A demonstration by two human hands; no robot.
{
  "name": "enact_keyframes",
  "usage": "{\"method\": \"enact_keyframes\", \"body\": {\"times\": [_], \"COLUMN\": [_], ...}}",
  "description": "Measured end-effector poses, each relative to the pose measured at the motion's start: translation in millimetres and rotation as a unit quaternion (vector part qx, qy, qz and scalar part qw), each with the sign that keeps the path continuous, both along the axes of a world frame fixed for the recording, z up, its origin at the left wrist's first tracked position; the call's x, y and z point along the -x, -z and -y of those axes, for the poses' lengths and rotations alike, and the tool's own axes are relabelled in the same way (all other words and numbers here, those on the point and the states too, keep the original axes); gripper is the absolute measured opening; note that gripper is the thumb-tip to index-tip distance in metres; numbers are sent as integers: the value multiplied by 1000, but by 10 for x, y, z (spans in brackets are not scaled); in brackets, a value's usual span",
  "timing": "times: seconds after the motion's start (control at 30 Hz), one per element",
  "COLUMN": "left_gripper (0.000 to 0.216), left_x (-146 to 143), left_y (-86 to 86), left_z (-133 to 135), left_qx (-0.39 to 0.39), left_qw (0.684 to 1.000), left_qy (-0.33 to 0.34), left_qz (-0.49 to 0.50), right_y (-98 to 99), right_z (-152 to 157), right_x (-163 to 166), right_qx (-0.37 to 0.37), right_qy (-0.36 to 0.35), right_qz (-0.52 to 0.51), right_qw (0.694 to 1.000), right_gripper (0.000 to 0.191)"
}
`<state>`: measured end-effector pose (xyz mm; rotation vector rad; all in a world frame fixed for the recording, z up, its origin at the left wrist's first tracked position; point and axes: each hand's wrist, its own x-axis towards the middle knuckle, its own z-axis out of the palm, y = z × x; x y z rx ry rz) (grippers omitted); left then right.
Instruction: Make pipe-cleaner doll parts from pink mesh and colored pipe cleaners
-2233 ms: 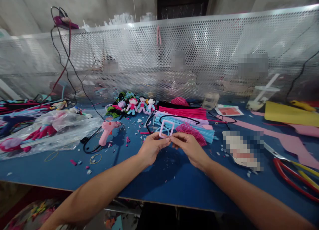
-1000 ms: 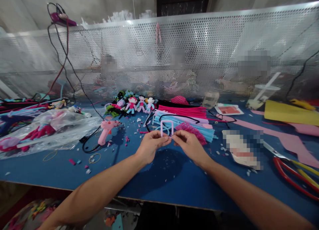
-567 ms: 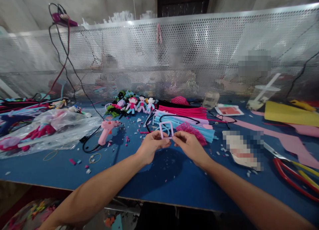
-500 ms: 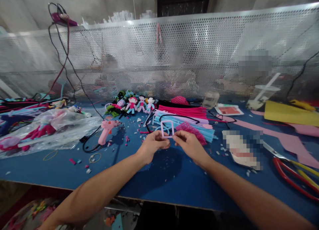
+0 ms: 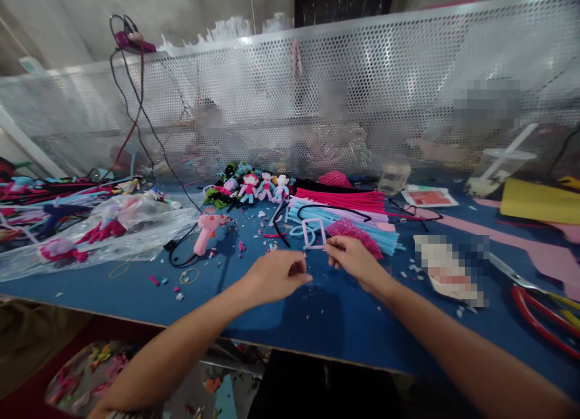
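A pink glue gun (image 5: pixel 206 228) lies at nine o'clock, small dolls (image 5: pixel 258 188) at eleven, red-handled scissors (image 5: pixel 541 307) at four on the blue table (image 5: pixel 136 286).

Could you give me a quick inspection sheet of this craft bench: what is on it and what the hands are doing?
Surface: blue table, strewn with small scraps.
Job's things: pink fuzzy-wire square, held upright at its lower corner by the right hand.
Clutter: bundles of fuzzy wires, small dolls, plastic bag, red-handled scissors, yellow sheet, plastic cup.
Hands: right hand pinching the square; left hand loosely curled beside it, holding nothing visible.
Cables: black cord at the pink glue gun; cords hang over the screen.
Surroundings: perforated metal screen, people blurred behind it.
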<state>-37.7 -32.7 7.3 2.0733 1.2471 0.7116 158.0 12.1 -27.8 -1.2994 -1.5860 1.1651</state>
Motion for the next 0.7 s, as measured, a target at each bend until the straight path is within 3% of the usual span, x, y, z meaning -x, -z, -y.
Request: {"method": "enact_keyframes", "body": {"times": [0.13, 0.23, 0.37, 0.5, 0.57, 0.7], "left_gripper": [13, 15, 23, 58, 54, 36], "left_x": [205, 368, 402, 127, -17, -124], "left_y": [17, 103, 169, 192, 210, 258], "left_z": [265, 315, 252, 120, 38, -101], "left_qx": [-21, -22, 64, 176, 174, 150], "left_qw": [997, 995, 985, 925, 910, 915], "left_qy": [-44, -80, -138, -163, -155, -151], "left_qz": [-60, -55, 83, 295, 343, 343], "right_y": [-41, -58, -43, -23, -23, -30], "right_z": [62, 72, 53, 86, 113, 138], "right_x": [39, 32, 21, 82, 117, 129], "right_qx": [27, 27, 56, 57, 51, 58], "right_qy": [-28, -22, -29, -58, -69, -111], "right_qz": [-24, -4, -17, -77, -79, -65], "right_qw": [999, 999, 998, 994, 993, 990], "right_gripper": [17, 16, 16, 19, 17, 14]}}
